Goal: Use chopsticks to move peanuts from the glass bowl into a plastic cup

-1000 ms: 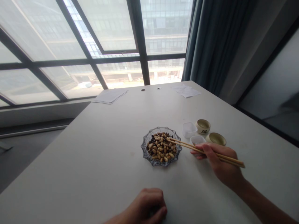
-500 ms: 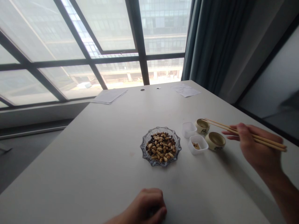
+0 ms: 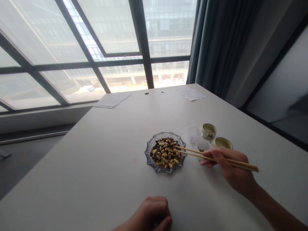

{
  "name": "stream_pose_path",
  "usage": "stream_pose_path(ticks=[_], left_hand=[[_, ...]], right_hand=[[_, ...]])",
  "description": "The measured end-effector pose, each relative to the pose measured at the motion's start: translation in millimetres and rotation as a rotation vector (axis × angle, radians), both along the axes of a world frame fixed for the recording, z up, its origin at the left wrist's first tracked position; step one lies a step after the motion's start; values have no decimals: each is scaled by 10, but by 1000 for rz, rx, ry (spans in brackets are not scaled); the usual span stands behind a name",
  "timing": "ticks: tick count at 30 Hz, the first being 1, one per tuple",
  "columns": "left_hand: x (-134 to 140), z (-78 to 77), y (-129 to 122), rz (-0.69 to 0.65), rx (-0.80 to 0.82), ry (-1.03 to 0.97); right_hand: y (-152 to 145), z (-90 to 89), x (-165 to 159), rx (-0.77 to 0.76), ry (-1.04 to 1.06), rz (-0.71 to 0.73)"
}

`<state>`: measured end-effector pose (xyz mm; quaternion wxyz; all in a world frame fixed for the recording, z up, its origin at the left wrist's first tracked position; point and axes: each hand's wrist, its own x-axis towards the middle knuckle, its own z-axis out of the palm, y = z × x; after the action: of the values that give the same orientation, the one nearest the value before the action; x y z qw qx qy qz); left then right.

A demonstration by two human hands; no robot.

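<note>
My right hand [image 3: 233, 175] holds a pair of wooden chopsticks [image 3: 245, 165], tips pointing left. The tips, slightly apart, are over the right side of a scalloped glass bowl [image 3: 166, 171]. Pale nuts, some like peanuts and pistachios, and small dark pieces [image 3: 166, 154] fill this bowl; I cannot tell whether the tips touch any. My left hand [image 3: 154, 211] rests closed on the table in front of the bowl, with nothing visible in it. Under the chopsticks stands a clear plastic cup [image 3: 204, 144] with a few pieces inside, partly hidden by my right hand.
Behind it is a second clear plastic cup [image 3: 194, 134]. Two small ceramic cups [image 3: 209, 131] stand to the right, the nearer one partly covered by my hand. Papers [image 3: 112, 100] lie at the white table's far left, and another sheet [image 3: 193, 95] at its far right.
My right hand has swung left and slightly down with the chopsticks. Their tips went from above the far ceramic cup to the glass bowl. My left hand has stayed in place.
</note>
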<state>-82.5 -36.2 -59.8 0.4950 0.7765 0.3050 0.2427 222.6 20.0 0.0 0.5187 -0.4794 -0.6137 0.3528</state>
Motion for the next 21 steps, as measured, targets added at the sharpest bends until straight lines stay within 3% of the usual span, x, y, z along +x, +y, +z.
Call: stream_pose_path(ticks=[10,21], left_hand=[[4,12,10,-14,-1,-34],[10,29,17,-19,5,-40]], right_hand=[[-54,-80,-91,-92,-9,17],[-141,53,-170,-35,-180,5]])
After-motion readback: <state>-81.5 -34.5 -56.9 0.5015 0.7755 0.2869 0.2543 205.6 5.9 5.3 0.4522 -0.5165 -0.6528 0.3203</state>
